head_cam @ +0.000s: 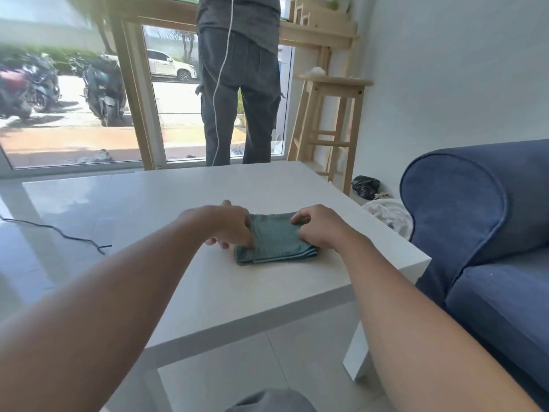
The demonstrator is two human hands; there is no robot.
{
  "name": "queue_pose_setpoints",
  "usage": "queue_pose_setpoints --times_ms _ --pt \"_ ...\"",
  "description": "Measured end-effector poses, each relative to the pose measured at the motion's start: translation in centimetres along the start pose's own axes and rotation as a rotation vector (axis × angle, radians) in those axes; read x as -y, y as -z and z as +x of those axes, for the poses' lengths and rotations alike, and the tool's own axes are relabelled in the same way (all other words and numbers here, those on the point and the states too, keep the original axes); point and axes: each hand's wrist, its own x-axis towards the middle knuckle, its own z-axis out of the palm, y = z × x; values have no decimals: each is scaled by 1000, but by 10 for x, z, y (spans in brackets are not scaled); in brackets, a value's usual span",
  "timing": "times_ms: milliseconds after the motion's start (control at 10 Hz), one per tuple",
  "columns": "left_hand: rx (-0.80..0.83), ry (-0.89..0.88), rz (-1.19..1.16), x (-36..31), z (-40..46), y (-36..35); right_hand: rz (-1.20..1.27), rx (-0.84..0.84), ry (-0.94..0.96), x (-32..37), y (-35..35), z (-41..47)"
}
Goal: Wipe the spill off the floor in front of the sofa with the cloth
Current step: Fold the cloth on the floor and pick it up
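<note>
A folded teal cloth [274,240] lies on the white low table [225,295], near its right edge. My left hand [221,226] presses its fingertips on the cloth's left edge. My right hand [322,227] grips the cloth's right side with curled fingers. The blue sofa [487,233] stands to the right of the table. The pale tiled floor [297,370] under the table shows no spill that I can make out.
A person in dark trousers [240,93] stands beyond the table at the glass door, with a white cord hanging. A black cable [59,231] runs over the floor at left. A wooden stool [329,120], a black bag [366,187] and white fabric [389,214] sit past the sofa arm.
</note>
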Motion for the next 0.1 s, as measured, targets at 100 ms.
queue_pose_setpoints --times_ms 100 --pt "-46 -8 129 -2 7 10 -39 -78 32 -4 5 -10"
